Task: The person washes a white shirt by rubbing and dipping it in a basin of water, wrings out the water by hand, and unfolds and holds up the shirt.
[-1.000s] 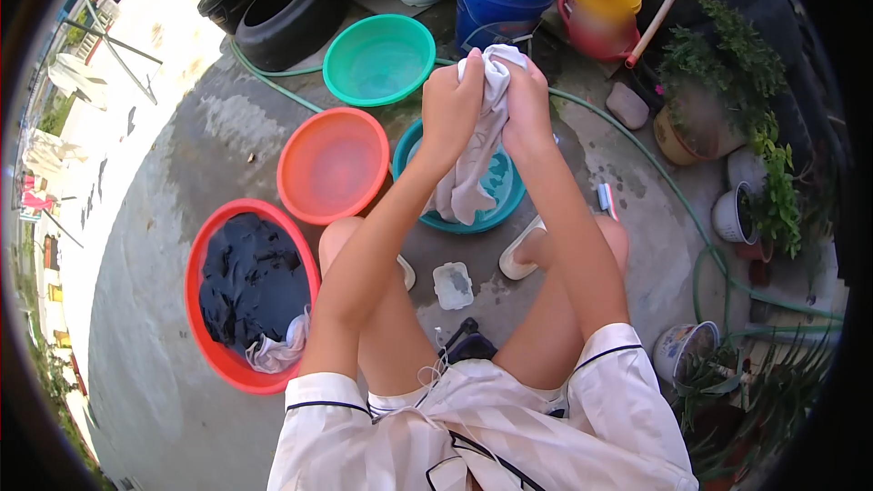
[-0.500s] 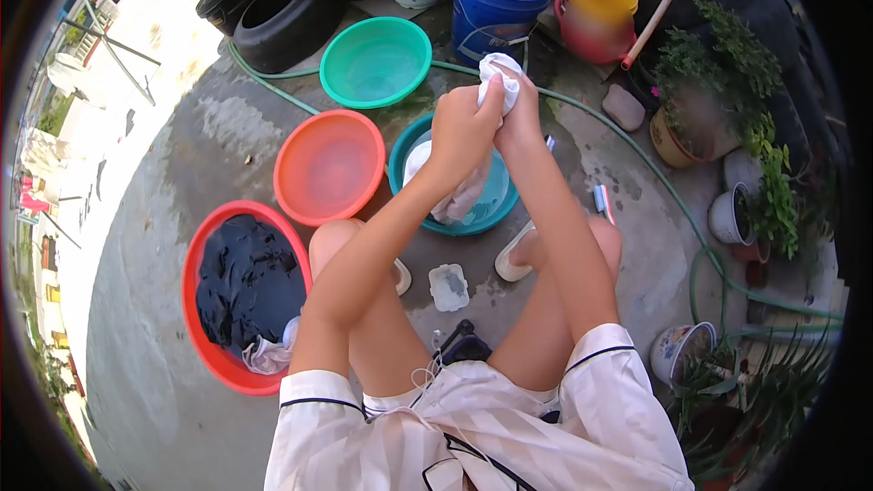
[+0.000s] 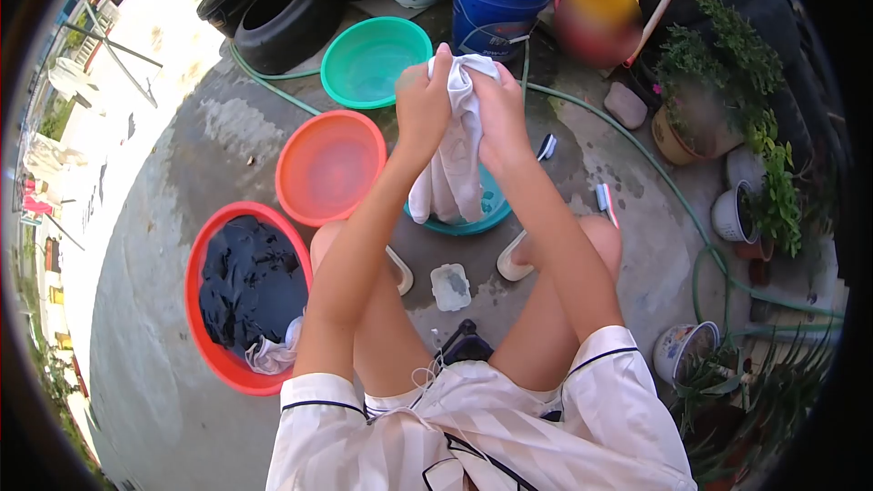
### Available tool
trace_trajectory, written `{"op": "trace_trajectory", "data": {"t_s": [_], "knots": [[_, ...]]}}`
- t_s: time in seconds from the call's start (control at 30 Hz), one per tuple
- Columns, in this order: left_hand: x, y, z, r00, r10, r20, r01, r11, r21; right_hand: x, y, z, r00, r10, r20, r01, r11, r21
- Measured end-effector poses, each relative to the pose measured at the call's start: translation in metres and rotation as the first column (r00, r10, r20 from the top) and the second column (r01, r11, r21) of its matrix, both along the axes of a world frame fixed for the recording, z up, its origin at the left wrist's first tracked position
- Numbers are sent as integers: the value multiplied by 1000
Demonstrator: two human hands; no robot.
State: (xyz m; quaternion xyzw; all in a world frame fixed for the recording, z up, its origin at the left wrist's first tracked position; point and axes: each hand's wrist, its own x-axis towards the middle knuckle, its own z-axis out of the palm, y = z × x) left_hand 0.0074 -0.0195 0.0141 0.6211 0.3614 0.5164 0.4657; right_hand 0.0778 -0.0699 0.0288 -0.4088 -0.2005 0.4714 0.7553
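Note:
A wet-looking white cloth (image 3: 452, 159) hangs from both my hands over the teal basin (image 3: 471, 225). My left hand (image 3: 424, 109) is closed on its upper left edge, thumb pointing up. Gripping the upper right edge is my right hand (image 3: 502, 114), a short way from the left. The cloth drops in folds, and its lower end hides much of the basin. Some water shows in the basin's right part. Whether the cloth is one piece or a pair of small garments I cannot make out.
An orange basin (image 3: 330, 168) and a green basin (image 3: 376, 64) stand to the left. A red tub (image 3: 194, 295) holds dark cloth in water. Two brushes lie right, one a blue-and-white brush (image 3: 607, 205). A small clear container (image 3: 450, 287) sits between my feet. A hose (image 3: 627, 135) crosses the ground.
My hands have moved apart, from a tight twisting grip to holding the cloth side by side. The bunched white cloth has opened out and now hangs lower between them.

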Motion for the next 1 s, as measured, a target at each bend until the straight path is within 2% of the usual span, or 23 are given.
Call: {"op": "trace_trajectory", "data": {"t_s": [0.03, 0.07, 0.1, 0.13, 0.2, 0.23, 0.27, 0.33, 0.37, 0.4, 0.43, 0.47, 0.57, 0.6, 0.67, 0.7, 0.73, 0.8, 0.83, 0.87, 0.93, 0.97, 1.0], "knots": [[-5, 11, -3, 999, 4, 49, -2, 999, -34, -12, -8, 7, 993, 31, 111, -27, 999, -37], [-9, 21, -5, 995, 9, 98, -2, 998, -68, -26, -15, 17, 986, 74, 151, -66, 996, -54], [-12, 21, 1, 989, 16, 147, -1, 995, -103, -24, -13, 17, 991, 57, 120, -53, 998, -38], [-9, 14, 4, 996, 22, 87, -16, 997, -71, -18, -10, 16, 995, 40, 89, -38, 999, -24], [9, -13, 9, 999, 35, -34, -36, 999, -4, 12, 2, 10, 995, 32, -90, -32, 999, -3], [14, -25, 7, 995, 25, -93, -17, 996, 84, 27, 9, 6, 994, -2, -107, 0, 1000, -16], [16, -25, 6, 994, 30, -106, -19, 994, 106, 36, 10, 0, 995, -43, -85, 44, 999, 12], [21, -22, 4, 991, 39, -130, -20, 989, 147, 29, 9, -3, 992, -18, -121, 20, 1000, 12], [14, -11, 7, 999, -39, -36, 38, 999, -31, 21, 8, -5, 999, -31, -6, 31, 1000, 3], [12, 4, 6, 992, 23, 122, -11, 996, -90, 4, 0, 3, 993, -40, 107, 41, 999, -6], [5, 16, 5, 985, 15, 172, 5, 993, -114, -11, -9, 12, 986, 26, 164, -20, 999, -41], [0, 23, 2, 975, 11, 223, 21, 990, -137, -22, -11, 12, 984, -6, 178, 9, 1000, -14], [9, -2, 10, 1000, -12, 27, 14, 999, -45, 0, -4, 13, 999, -39, 1, 39, 999, 6], [13, -16, 10, 998, -33, -48, 35, 998, 52, 17, 0, 10, 997, -39, -62, 41, 999, 26], [18, -41, 8, 979, -51, -200, 99, 966, 238, 44, 10, -6, 999, -34, -28, 35, 998, 46], [19, -41, 4, 971, -71, -228, 124, 966, 227, 40, 6, -5, 998, -41, -40, 43, 998, 50], [18, -34, 4, 984, -79, -159, 100, 986, 130, 32, 2, -4, 997, -48, -53, 51, 997, 56], [7, -5, 10, 997, -68, -23, 67, 995, -68, 11, -5, 2, 983, -30, 181, 25, 999, 31], [3, 7, 11, 991, -22, 135, 45, 985, -169, 1, -8, 6, 955, -18, 296, 14, 1000, 16], [4, 8, 7, 985, -50, 168, 72, 990, -123, -8, -12, 9, 883, -15, 468, -20, 997, 70], [13, 3, 3, 966, -110, 233, 119, 992, -28, -5, -12, 21, 951, -10, 311, -24, 994, 105], [21, -1, 1, 982, -72, 177, 70, 997, 18, 2, -12, 30, 967, -16, 254, -10, 995, 99], [22, -11, 10, 990, -74, 123, 78, 996, -36, 12, -12, 36, 980, -23, 196, 5, 996, 91]]}}
